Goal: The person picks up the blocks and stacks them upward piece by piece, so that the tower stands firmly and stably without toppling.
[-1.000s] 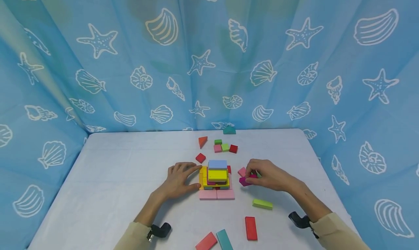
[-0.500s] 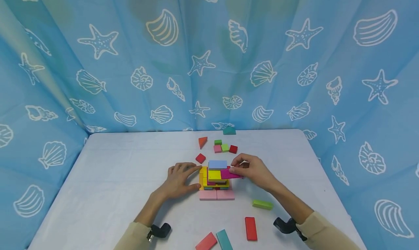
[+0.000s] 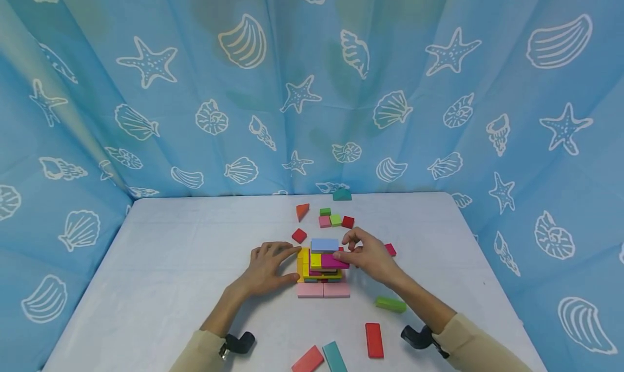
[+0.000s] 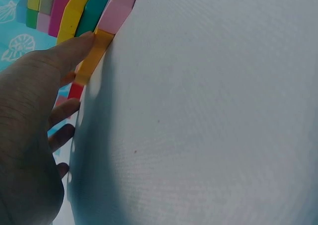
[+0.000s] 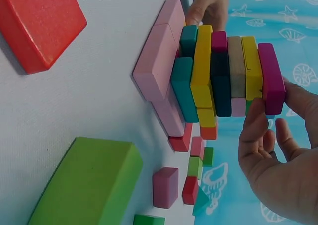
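A layered stack of coloured blocks (image 5: 201,66) stands at the middle of the table, with pink blocks (image 3: 310,290) at its base. On top of it, at the front, lies a magenta block (image 5: 272,78), its right end jutting past the yellow one beneath. My right hand (image 3: 370,255) pinches that magenta block between thumb and finger. Behind it on top is a light blue block (image 3: 324,246). My left hand (image 3: 265,266) is spread at the stack's left side, thumb touching an orange block (image 4: 94,58) low down in the left wrist view.
Nearer me lie a lime block (image 3: 390,305), a red block (image 3: 374,340), a coral block (image 3: 307,359) and a teal block (image 3: 334,357). Beyond the stack are several small blocks, an orange triangle (image 3: 302,211) and a teal triangle (image 3: 342,194). A shell-patterned curtain (image 3: 312,117) hangs behind the table.
My right hand has carried the magenta block leftward from the table beside the stack onto the stack's top, then slid it a little further left. My left hand has stayed put.
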